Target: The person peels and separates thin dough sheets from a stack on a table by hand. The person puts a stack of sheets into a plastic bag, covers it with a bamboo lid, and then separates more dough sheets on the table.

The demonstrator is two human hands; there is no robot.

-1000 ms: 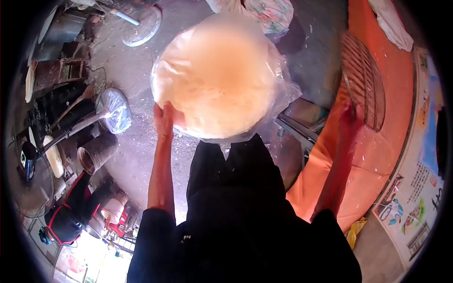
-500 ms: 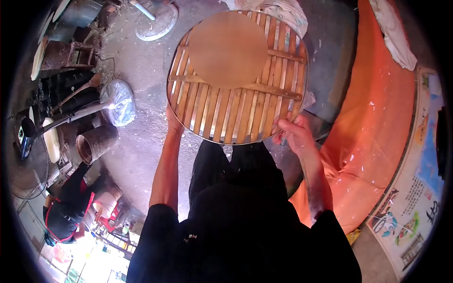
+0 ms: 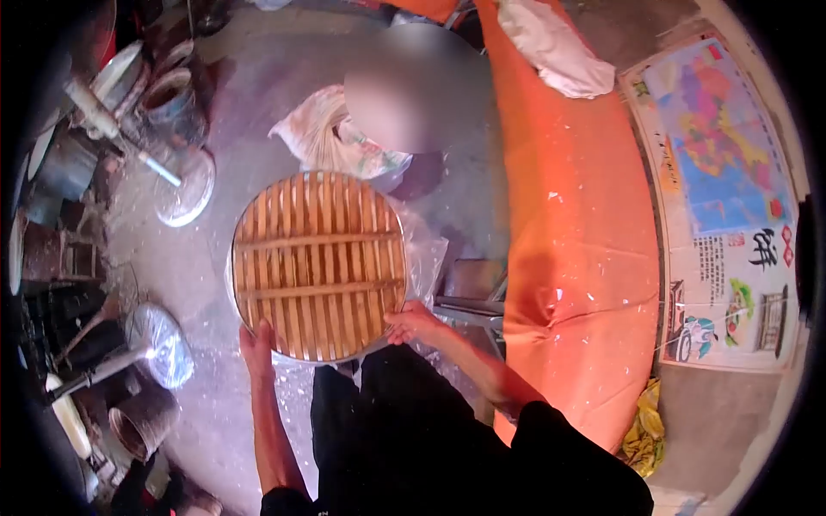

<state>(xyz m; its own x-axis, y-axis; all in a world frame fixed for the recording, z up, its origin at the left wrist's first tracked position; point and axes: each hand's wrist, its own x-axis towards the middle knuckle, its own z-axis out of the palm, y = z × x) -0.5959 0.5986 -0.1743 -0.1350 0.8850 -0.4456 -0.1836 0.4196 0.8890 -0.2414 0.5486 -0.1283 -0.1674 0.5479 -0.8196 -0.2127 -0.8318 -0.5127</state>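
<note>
A round slatted wooden rack (image 3: 320, 267) with two crossbars lies flat over a round pan with a pale rim, in front of my legs. My left hand (image 3: 258, 342) grips the lower left edge, its thumb on the rim. At the lower right edge, my right hand (image 3: 411, 323) pinches the rack's rim between thumb and fingers. Clear plastic film (image 3: 426, 258) sticks out to the right from beneath the rack. What lies under the slats is hidden.
An orange cloth (image 3: 576, 258) covers a long surface at right, with a white cloth bag (image 3: 555, 50) on it. Beyond is a poster (image 3: 718, 146). A patterned sack (image 3: 331, 142) lies on the floor ahead. Buckets (image 3: 172, 101) and a plastic-wrapped round base (image 3: 161, 347) stand at left.
My right hand has brought the slatted rack from the orange cloth onto the pan, covering the pale contents. The view has since turned right, and the rack and pan appear lower left.
</note>
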